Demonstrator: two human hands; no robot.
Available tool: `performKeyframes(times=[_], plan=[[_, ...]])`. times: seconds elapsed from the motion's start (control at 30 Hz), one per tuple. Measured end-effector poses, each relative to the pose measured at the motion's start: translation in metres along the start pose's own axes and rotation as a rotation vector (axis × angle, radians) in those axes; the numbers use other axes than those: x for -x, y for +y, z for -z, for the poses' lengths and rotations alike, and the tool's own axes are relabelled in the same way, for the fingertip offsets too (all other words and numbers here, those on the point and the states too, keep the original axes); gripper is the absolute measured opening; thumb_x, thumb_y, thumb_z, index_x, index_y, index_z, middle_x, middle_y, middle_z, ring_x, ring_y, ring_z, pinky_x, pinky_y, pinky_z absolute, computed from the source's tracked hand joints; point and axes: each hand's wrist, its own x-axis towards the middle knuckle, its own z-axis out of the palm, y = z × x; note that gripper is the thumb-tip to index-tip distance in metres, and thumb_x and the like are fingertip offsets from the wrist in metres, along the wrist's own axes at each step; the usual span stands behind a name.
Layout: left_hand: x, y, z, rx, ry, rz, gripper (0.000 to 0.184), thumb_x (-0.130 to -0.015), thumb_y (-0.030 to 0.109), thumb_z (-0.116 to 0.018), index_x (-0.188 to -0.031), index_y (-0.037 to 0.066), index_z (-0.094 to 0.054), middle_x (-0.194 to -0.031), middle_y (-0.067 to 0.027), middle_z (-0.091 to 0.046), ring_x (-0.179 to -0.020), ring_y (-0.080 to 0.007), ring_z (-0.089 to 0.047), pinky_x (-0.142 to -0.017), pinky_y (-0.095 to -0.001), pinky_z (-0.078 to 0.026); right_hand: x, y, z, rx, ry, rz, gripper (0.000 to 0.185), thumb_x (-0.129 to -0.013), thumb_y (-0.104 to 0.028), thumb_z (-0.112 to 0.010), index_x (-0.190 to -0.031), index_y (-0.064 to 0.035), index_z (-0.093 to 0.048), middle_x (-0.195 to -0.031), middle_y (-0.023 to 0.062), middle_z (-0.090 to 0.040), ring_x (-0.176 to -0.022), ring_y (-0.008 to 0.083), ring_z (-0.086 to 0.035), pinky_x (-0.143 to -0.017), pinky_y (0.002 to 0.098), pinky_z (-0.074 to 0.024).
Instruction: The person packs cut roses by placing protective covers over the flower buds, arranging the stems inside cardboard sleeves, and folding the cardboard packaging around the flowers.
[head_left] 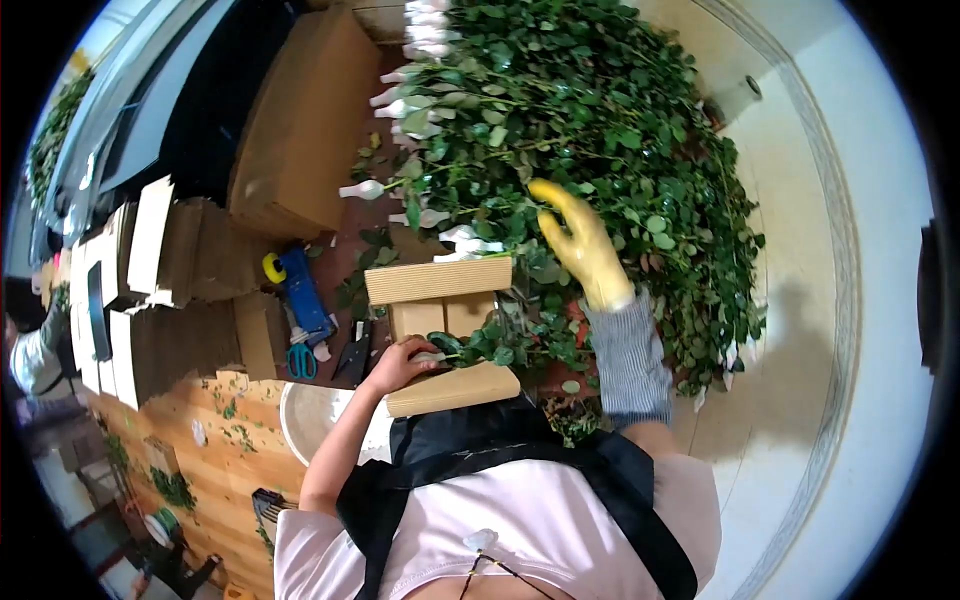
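Observation:
My left hand, bare, is at the left end of an open corrugated cardboard wrap. Its fingers are bent around the pale head of a rose, whose leafy stem runs right between the wrap's two raised sides. My right hand wears a yellow glove with a grey knitted cuff. Thumb and fingers are apart, with nothing visible between them, over a large pile of roses. Most heads in the pile are pale and point left; several white-covered heads lie just beyond the wrap.
Left of the wrap lie blue-handled scissors, a blue tool and a black tool. Cardboard boxes stand farther left. A white round tub is below the table edge. Leaf scraps litter the wooden floor.

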Motion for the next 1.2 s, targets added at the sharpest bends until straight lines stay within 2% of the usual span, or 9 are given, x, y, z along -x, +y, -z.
performKeyframes(times=[0.07, 0.23, 0.4, 0.47, 0.53, 0.67, 0.87, 1.03, 1.2], plan=[[-0.001, -0.01, -0.003, 0.009, 0.048, 0.014, 0.039, -0.085, 0.024, -0.079, -0.115, 0.001, -0.068, -0.108, -0.0163, -0.07, -0.1, -0.029, -0.068, -0.088, -0.0367, -0.053, -0.065, 0.022, -0.028, 0.301, 0.145, 0.311, 0.043, -0.092, -0.016, -0.066, -0.134, -0.0107, -0.058, -0.144, 0.0121, -0.055, -0.129, 0.0281, -0.054, -0.111, 0.0425, -0.0418], [0.006, -0.015, -0.003, 0.141, 0.104, 0.145, 0.039, -0.089, 0.024, -0.077, -0.118, -0.001, -0.067, -0.103, -0.015, -0.073, -0.095, -0.0203, -0.069, -0.087, -0.0342, -0.054, -0.141, 0.089, -0.104, 1.134, -0.12, 0.069, 0.034, -0.1, -0.031, -0.047, -0.126, -0.0167, -0.063, -0.151, 0.0086, -0.048, -0.14, 0.0305, -0.04, -0.118, 0.0399, -0.0239], [0.002, -0.006, -0.005, 0.122, 0.112, 0.09, 0.036, -0.088, 0.023, -0.077, -0.112, -0.002, -0.068, -0.101, -0.0145, -0.073, -0.093, -0.02, -0.069, -0.086, -0.0333, -0.054, -0.1, 0.004, -0.077, 0.351, 0.085, 0.367, 0.019, -0.085, -0.008, -0.071, -0.104, -0.0111, -0.07, -0.125, 0.0074, -0.068, -0.118, 0.0221, -0.062, -0.103, 0.0365, -0.0495], [-0.001, -0.007, -0.003, 0.121, 0.094, 0.09, 0.035, -0.088, 0.023, -0.077, -0.112, -0.002, -0.068, -0.104, -0.0156, -0.072, -0.094, -0.0231, -0.07, -0.085, -0.0337, -0.054, -0.077, 0.007, -0.054, -0.236, -0.106, 0.161, 0.025, -0.088, 0.001, -0.063, -0.109, -0.0116, -0.07, -0.104, 0.0038, -0.072, -0.099, 0.0163, -0.067, -0.091, 0.0308, -0.0553], [-0.002, -0.004, -0.001, -0.004, 0.058, 0.066, 0.036, -0.087, 0.022, -0.077, -0.113, 0.0, -0.068, -0.106, -0.0165, -0.071, -0.097, -0.0262, -0.07, -0.086, -0.0346, -0.054, -0.044, -0.011, -0.011, 0.638, -0.028, 0.323, 0.024, -0.092, -0.002, -0.059, -0.108, -0.0144, -0.072, -0.095, 0.003, -0.072, -0.086, 0.0165, -0.067, -0.079, 0.0312, -0.0569], [-0.001, -0.007, -0.001, -0.036, 0.059, 0.034, 0.035, -0.086, 0.022, -0.077, -0.113, 0.001, -0.069, -0.107, -0.0169, -0.071, -0.099, -0.0293, -0.07, -0.087, -0.0359, -0.054, 0.021, -0.048, 0.066, 1.054, 0.012, 0.165, 0.034, -0.082, 0.009, -0.061, -0.108, -0.0116, -0.071, -0.102, 0.0078, -0.075, -0.084, 0.0249, -0.073, -0.071, 0.0341, -0.0608], [0.0, -0.024, -0.002, -0.117, 0.065, -0.108, 0.032, -0.085, 0.022, -0.074, -0.111, 0.003, -0.07, -0.108, -0.0182, -0.07, -0.098, -0.0335, -0.069, -0.088, -0.0384, -0.055, 0.13, -0.042, 0.041, 0.376, -0.119, 0.018, 0.039, -0.077, 0.017, -0.052, -0.1, -0.0089, -0.07, -0.107, 0.0084, -0.075, -0.089, 0.0257, -0.073, -0.074, 0.0346, -0.0619], [0.001, 0.011, 0.008, -0.537, -0.061, -0.295, 0.028, -0.084, 0.027, -0.074, -0.103, 0.007, -0.071, -0.097, -0.0172, -0.067, -0.093, -0.0363, -0.067, -0.081, -0.0436, -0.055, 0.193, 0.038, -0.104, 0.736, -0.153, -0.152, 0.022, -0.088, -0.015, -0.056, -0.101, -0.0147, -0.074, -0.114, 0.0049, -0.073, -0.099, 0.0245, -0.067, -0.084, 0.0398, -0.0517], [-0.005, 0.036, 0.017, -0.948, 0.076, -0.691, 0.029, -0.082, 0.027, -0.076, -0.104, 0.009, -0.069, -0.117, -0.0159, -0.059, -0.099, -0.0367, -0.064, -0.083, -0.0446, -0.055, 0.197, 0.073, -0.132, 0.706, -0.472, -0.179, 0.029, -0.088, -0.013, -0.053, -0.114, -0.0126, -0.067, -0.124, 0.006, -0.068, -0.105, 0.0245, -0.065, -0.097, 0.0425, -0.0483]])
